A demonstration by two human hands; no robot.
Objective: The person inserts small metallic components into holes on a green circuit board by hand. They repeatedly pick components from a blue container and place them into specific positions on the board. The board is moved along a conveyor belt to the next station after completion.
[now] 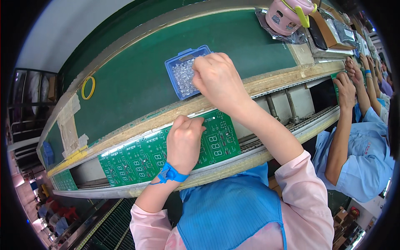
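My right hand (217,78) is over the right side of a small blue bin (170,71), its fingers curled together. Small clear plastic parts (182,77) fill the bin, and the fingertips are hidden behind the hand. Over a long green circuit board (139,160), my left hand (184,139) is closed, with thumb and fingers drawn together near the board's far edge. Whatever it pinches is too small or hidden to make out. The board carries white printed digit outlines and lies on the rails of a conveyor. A blue strap (170,173) circles my left wrist.
Wooden strips (266,83) edge the conveyor on the bench side. A yellow tape ring (88,87) lies on the green bench (129,75). A pink pot (287,16) and a dark phone (318,33) are at the far right. A co-worker in blue (358,154) works beside me.
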